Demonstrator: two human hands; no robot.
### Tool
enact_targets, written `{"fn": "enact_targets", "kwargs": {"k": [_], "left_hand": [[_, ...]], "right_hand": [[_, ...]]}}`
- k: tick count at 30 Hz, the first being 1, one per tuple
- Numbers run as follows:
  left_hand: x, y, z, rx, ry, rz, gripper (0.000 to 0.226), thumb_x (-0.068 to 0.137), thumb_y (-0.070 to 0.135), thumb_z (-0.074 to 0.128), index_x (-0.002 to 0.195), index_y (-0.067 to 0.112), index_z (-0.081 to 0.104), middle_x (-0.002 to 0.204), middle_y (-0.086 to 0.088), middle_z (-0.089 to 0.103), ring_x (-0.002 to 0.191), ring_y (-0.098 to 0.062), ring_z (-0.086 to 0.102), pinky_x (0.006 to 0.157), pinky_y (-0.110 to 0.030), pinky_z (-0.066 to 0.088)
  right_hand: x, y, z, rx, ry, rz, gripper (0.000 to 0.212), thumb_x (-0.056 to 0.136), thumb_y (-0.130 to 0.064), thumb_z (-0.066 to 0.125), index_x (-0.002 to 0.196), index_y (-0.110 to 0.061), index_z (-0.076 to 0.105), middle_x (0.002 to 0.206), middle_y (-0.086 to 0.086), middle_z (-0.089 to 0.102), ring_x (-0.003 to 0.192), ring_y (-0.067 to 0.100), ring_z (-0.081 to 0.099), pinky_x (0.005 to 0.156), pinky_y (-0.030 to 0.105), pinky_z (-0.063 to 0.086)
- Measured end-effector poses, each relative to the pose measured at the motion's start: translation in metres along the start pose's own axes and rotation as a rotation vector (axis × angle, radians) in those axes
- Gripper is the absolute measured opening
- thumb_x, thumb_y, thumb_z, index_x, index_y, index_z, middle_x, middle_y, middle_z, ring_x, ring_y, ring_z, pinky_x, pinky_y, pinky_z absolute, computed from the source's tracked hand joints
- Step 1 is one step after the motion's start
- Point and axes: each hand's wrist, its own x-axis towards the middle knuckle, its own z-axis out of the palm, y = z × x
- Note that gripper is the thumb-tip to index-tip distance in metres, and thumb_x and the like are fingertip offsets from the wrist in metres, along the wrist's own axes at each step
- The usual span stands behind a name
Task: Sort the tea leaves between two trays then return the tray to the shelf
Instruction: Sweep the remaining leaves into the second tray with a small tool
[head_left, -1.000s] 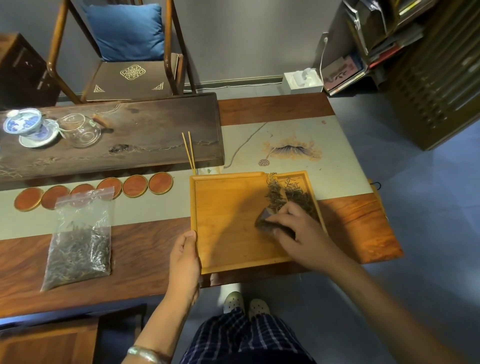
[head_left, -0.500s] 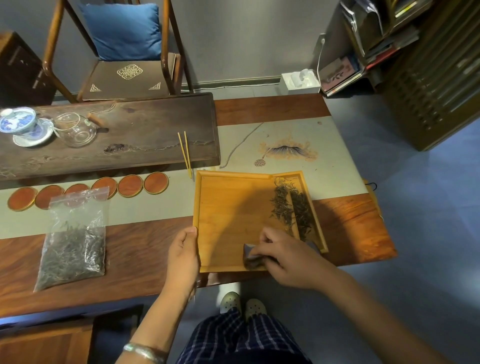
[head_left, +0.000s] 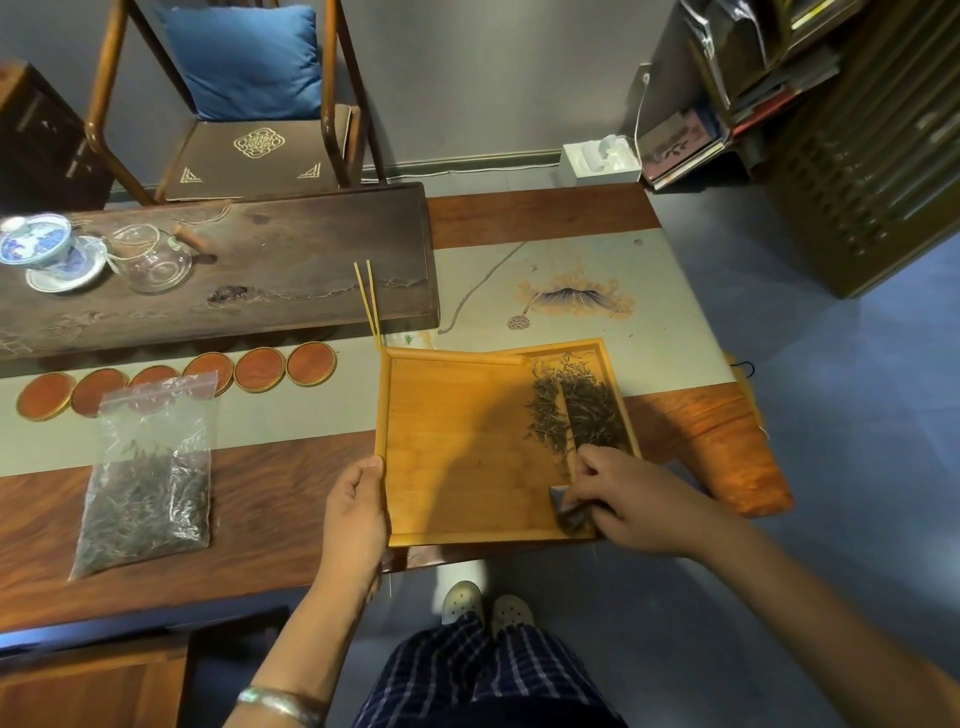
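Note:
A light wooden tray (head_left: 457, 447) lies at the table's front edge, overlapping a second tray (head_left: 610, 364) under its right side. Dark tea leaves (head_left: 576, 410) lie in a heap across the rim between the two trays. My left hand (head_left: 358, 514) grips the upper tray's left rim near its front corner. My right hand (head_left: 634, 499) pinches a small dark scraper (head_left: 569, 512) at the tray's front right corner, just below the leaves.
A clear zip bag of tea leaves (head_left: 148, 483) lies to the left. Several round red coasters (head_left: 260, 369) line the runner. Two thin sticks (head_left: 370, 301) lean on the dark tea board (head_left: 260, 270), which carries a glass pitcher (head_left: 153, 257) and a lidded porcelain cup (head_left: 44, 249).
My right hand has drawn the scraper from the leaf heap back to the tray's front right corner. The leaves now lie spread along the rim. My left hand kept its hold.

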Motion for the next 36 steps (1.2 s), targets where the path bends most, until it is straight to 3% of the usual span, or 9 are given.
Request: {"fn": "enact_targets", "kwargs": {"k": [5, 7, 13, 17, 19, 22, 26, 34, 36], "left_hand": [[-0.003, -0.001, -0.001, 0.000, -0.023, 0.003, 0.025, 0.100, 0.027, 0.044, 0.101, 0.015, 0.066, 0.096, -0.002, 0.070, 0.087, -0.012, 0.064, 0.071, -0.025, 0.045], [-0.004, -0.002, -0.002, 0.009, -0.025, -0.001, 0.026, 0.100, 0.028, 0.045, 0.101, 0.014, 0.066, 0.095, -0.003, 0.070, 0.087, -0.013, 0.063, 0.070, -0.026, 0.044], [-0.008, -0.005, -0.004, 0.048, -0.043, 0.011, 0.024, 0.100, 0.027, 0.045, 0.096, 0.019, 0.067, 0.085, 0.009, 0.070, 0.078, -0.003, 0.063, 0.064, -0.017, 0.044], [-0.009, -0.006, -0.004, 0.049, -0.068, 0.009, 0.027, 0.101, 0.025, 0.044, 0.104, 0.011, 0.067, 0.095, -0.001, 0.069, 0.085, -0.011, 0.062, 0.070, -0.023, 0.043], [-0.009, -0.005, -0.004, 0.043, -0.058, 0.003, 0.027, 0.101, 0.025, 0.043, 0.101, 0.012, 0.067, 0.092, -0.001, 0.069, 0.081, -0.007, 0.062, 0.066, -0.019, 0.044], [-0.006, -0.004, -0.007, 0.034, -0.025, 0.000, 0.026, 0.101, 0.025, 0.043, 0.092, 0.018, 0.067, 0.084, 0.002, 0.067, 0.066, 0.002, 0.062, 0.055, -0.011, 0.046], [-0.005, -0.005, -0.010, 0.034, -0.039, -0.026, 0.027, 0.101, 0.028, 0.043, 0.091, 0.017, 0.066, 0.081, 0.001, 0.066, 0.073, -0.011, 0.058, 0.063, -0.024, 0.043], [-0.005, -0.004, -0.010, 0.084, -0.072, -0.032, 0.024, 0.100, 0.029, 0.045, 0.096, 0.020, 0.067, 0.088, 0.005, 0.069, 0.080, -0.007, 0.062, 0.065, -0.022, 0.042], [-0.004, 0.000, -0.009, 0.109, -0.081, -0.013, 0.024, 0.100, 0.028, 0.045, 0.091, 0.025, 0.067, 0.087, 0.008, 0.069, 0.078, -0.003, 0.062, 0.065, -0.021, 0.042]], "right_hand": [[0.007, 0.007, 0.002, -0.097, 0.036, 0.003, 0.021, 0.092, -0.025, 0.048, 0.103, -0.028, 0.065, 0.090, -0.007, 0.036, 0.077, 0.007, 0.035, 0.056, 0.016, 0.024], [0.012, 0.008, 0.003, -0.130, 0.055, 0.004, 0.018, 0.092, -0.026, 0.048, 0.100, -0.026, 0.063, 0.088, -0.007, 0.032, 0.076, 0.008, 0.032, 0.055, 0.016, 0.018], [0.030, 0.016, -0.001, -0.229, 0.109, 0.061, 0.022, 0.095, -0.028, 0.045, 0.107, -0.020, 0.062, 0.091, -0.005, 0.029, 0.079, 0.009, 0.030, 0.063, 0.025, 0.028], [0.036, 0.018, -0.008, -0.224, 0.112, 0.106, 0.026, 0.097, -0.027, 0.042, 0.115, -0.021, 0.059, 0.094, -0.003, 0.033, 0.082, 0.011, 0.033, 0.067, 0.028, 0.039], [0.031, 0.016, -0.012, -0.163, 0.139, 0.104, 0.026, 0.095, -0.026, 0.044, 0.114, -0.022, 0.062, 0.095, -0.002, 0.038, 0.082, 0.011, 0.036, 0.069, 0.029, 0.044], [0.015, 0.007, -0.017, -0.065, 0.164, 0.000, 0.023, 0.090, -0.024, 0.048, 0.105, -0.025, 0.065, 0.092, -0.004, 0.040, 0.080, 0.007, 0.037, 0.062, 0.021, 0.038], [-0.013, -0.007, -0.011, 0.009, 0.106, -0.123, 0.017, 0.088, -0.020, 0.052, 0.097, -0.027, 0.064, 0.088, -0.011, 0.036, 0.076, 0.000, 0.035, 0.057, 0.015, 0.029], [-0.025, -0.011, 0.020, -0.038, 0.057, -0.123, 0.017, 0.091, -0.015, 0.047, 0.093, -0.019, 0.063, 0.089, -0.007, 0.035, 0.078, 0.006, 0.033, 0.058, 0.021, 0.032], [-0.023, -0.011, 0.025, -0.082, 0.050, -0.118, 0.017, 0.092, -0.017, 0.046, 0.096, -0.018, 0.063, 0.091, -0.005, 0.037, 0.080, 0.007, 0.032, 0.059, 0.022, 0.027]]}}
